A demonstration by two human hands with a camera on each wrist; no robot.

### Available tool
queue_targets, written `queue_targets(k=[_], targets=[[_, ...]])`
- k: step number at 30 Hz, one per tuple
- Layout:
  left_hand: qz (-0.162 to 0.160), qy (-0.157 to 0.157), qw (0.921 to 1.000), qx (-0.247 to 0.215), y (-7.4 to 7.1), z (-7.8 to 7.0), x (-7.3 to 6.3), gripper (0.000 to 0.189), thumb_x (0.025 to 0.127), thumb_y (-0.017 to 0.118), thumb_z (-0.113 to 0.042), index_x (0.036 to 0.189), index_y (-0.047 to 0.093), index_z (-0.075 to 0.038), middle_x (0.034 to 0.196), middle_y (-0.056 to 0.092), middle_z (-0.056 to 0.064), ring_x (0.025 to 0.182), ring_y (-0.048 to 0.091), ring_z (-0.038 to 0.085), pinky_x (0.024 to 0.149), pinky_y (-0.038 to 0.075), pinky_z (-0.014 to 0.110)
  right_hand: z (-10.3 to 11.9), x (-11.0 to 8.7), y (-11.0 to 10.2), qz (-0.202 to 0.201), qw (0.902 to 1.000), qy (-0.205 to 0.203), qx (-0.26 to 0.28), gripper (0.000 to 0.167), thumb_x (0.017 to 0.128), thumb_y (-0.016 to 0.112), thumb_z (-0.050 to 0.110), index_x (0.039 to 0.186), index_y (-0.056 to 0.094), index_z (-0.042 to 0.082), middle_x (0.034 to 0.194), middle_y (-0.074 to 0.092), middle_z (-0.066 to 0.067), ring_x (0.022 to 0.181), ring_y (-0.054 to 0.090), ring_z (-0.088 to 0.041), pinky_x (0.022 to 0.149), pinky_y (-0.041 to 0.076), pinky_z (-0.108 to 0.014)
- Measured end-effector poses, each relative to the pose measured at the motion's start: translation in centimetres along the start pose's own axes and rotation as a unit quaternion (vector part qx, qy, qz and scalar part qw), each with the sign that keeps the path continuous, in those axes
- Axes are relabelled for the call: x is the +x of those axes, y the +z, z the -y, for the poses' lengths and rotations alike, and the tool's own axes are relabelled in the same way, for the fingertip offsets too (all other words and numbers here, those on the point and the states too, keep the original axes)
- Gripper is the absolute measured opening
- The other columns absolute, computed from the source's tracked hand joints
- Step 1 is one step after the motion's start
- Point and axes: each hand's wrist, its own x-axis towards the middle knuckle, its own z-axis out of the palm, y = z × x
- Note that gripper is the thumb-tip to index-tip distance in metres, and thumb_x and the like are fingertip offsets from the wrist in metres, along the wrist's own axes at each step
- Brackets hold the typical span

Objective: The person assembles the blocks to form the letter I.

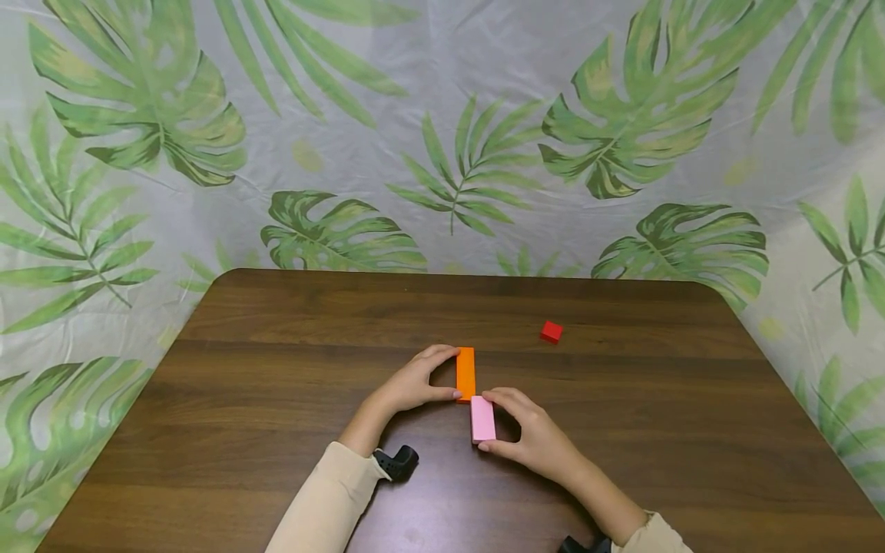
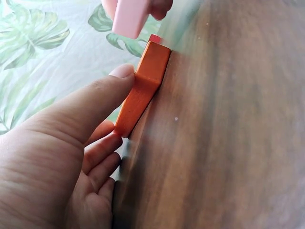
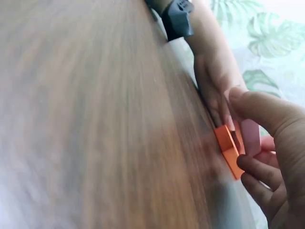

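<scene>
On the table lies an orange block (image 1: pixel 466 375), long and narrow as seen from above. My left hand (image 1: pixel 415 380) pinches it lengthwise, the thumb at its near end and the fingers at its far end. A pink block (image 1: pixel 482 418) is between the thumb and fingers of my right hand (image 1: pixel 537 436). In the left wrist view the pink block (image 2: pixel 131 18) is raised off the table, apart from the orange block (image 2: pixel 141 90). The right wrist view shows the orange block (image 3: pixel 228 148) beyond the right fingers, partly covered by them.
A small red block (image 1: pixel 551 332) sits farther back, right of both hands. The brown wooden table (image 1: pixel 242 369) has rounded far corners. Behind it hangs a leaf-patterned cloth (image 1: pixel 484 69). A black device (image 1: pixel 397 463) is on the left wrist.
</scene>
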Motion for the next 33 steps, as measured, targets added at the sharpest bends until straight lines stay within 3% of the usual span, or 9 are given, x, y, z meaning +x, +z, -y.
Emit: queue_targets(k=[29, 33], targets=[[-0.001, -0.003, 1.0000, -0.001, -0.03, 0.05, -0.05, 0.072, 0.077, 0.069, -0.039, 0.136, 0.039, -0.009, 0.136, 0.037, 0.007, 0.124, 0.033, 0.022, 0.100, 0.028, 0.040, 0.17, -0.09, 0.75, 0.081, 0.9965, -0.003, -0.022, 0.068, 0.071, 0.074, 0.042, 0.125, 0.050, 0.010, 0.125, 0.045, 0.004, 0.114, 0.042, -0.012, 0.093, 0.038, -0.036], [0.002, -0.008, 1.0000, 0.002, 0.05, 0.08, 0.02, 0.073, 0.077, 0.069, -0.039, 0.137, 0.039, -0.010, 0.136, 0.037, 0.006, 0.124, 0.033, 0.020, 0.100, 0.028, 0.038, 0.16, -0.16, 0.60, 0.088, 0.9957, -0.013, -0.022, 0.066, 0.072, 0.074, 0.034, 0.127, 0.049, 0.009, 0.125, 0.043, 0.003, 0.113, 0.042, -0.012, 0.091, 0.039, -0.036]])
